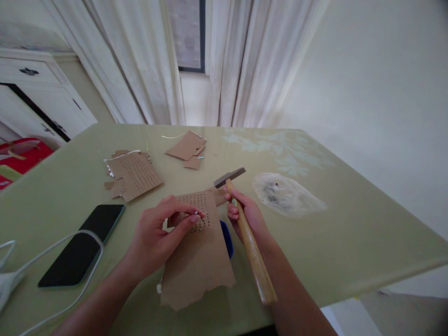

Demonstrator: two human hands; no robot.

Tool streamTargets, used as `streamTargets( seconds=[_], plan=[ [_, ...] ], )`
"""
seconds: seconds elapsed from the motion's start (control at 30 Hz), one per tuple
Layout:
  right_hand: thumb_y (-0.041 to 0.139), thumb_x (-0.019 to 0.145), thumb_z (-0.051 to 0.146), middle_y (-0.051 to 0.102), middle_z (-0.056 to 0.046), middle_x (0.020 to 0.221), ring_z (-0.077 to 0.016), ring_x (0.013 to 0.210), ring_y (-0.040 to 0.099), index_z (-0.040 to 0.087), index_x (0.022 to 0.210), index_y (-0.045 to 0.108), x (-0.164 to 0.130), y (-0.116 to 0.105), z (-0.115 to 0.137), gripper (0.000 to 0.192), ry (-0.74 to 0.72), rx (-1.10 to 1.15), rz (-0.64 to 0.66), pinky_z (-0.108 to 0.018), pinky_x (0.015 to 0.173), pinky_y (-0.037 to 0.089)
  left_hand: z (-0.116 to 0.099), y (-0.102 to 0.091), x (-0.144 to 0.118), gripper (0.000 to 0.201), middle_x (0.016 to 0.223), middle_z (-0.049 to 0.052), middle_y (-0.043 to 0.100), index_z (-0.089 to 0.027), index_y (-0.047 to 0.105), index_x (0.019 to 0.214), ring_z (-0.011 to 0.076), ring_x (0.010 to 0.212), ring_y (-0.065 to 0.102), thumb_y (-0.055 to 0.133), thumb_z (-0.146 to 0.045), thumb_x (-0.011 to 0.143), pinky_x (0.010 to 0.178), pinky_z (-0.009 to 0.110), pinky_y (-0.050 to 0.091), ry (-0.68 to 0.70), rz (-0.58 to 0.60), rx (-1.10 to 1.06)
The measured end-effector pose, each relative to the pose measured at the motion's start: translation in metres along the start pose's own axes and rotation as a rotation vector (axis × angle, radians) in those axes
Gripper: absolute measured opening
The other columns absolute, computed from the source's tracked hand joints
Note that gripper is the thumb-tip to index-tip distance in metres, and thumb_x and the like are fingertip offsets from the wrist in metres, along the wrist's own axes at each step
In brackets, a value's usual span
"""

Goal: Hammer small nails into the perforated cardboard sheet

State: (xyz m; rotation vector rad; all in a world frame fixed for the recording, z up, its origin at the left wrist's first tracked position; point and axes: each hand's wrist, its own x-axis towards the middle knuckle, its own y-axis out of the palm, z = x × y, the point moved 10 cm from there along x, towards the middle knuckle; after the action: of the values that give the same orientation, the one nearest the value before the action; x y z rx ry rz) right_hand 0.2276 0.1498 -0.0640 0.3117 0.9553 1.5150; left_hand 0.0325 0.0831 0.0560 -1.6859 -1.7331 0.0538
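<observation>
At centre frame, the left hand [156, 235] pinches a small pin-like piece [202, 216] over perforated cardboard [198, 263]; the right hand [251, 212] grips a hammer [249, 235] near its head. Loose pinching could drop the piece.

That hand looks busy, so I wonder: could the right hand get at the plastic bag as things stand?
Probably yes: nothing visible stands between the right hand and the plastic bag, though that hand holds a hammer.

Legible text, labels, brands, numbers: none | brown torn-edged cardboard piece at left [138, 176]: rows of small dark marks (too small to tell apart), unreadable as letters or digits
</observation>
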Motion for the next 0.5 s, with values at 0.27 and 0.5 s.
streamTargets(
  seconds=[0.27,0.5],
  plan=[
    [0.08,0.09,0.019,0.067,0.003,0.082,-0.0018,0.043,0.045,0.015,0.099,0.07,-0.0049,0.006,-0.0028,0.015,0.029,-0.014,0.038,-0.01,0.033,0.037,0.0004,0.004,0.005,0.025,0.07,0.002,0.076,-0.027,0.087,0.088,0.016,0.059,0.055,0.075,-0.047,0.097,0.062,0.032,0.047,-0.011,0.05,0.035],
    [0.08,0.091,0.02,0.068,0.002,0.082,-0.0024,0.044,0.046,0.016,0.099,0.071,-0.0049,0.0046,-0.0037,0.012,0.019,-0.018,0.028,-0.01,0.034,0.039,0.0022,0.0099,0.0,0.019,0.08,0.002,0.081,-0.029,0.087,0.094,0.0175,0.067,0.062,0.076,-0.043,0.1,0.066,0.032,0.048,0.007,0.102,0.026]
  ],
)
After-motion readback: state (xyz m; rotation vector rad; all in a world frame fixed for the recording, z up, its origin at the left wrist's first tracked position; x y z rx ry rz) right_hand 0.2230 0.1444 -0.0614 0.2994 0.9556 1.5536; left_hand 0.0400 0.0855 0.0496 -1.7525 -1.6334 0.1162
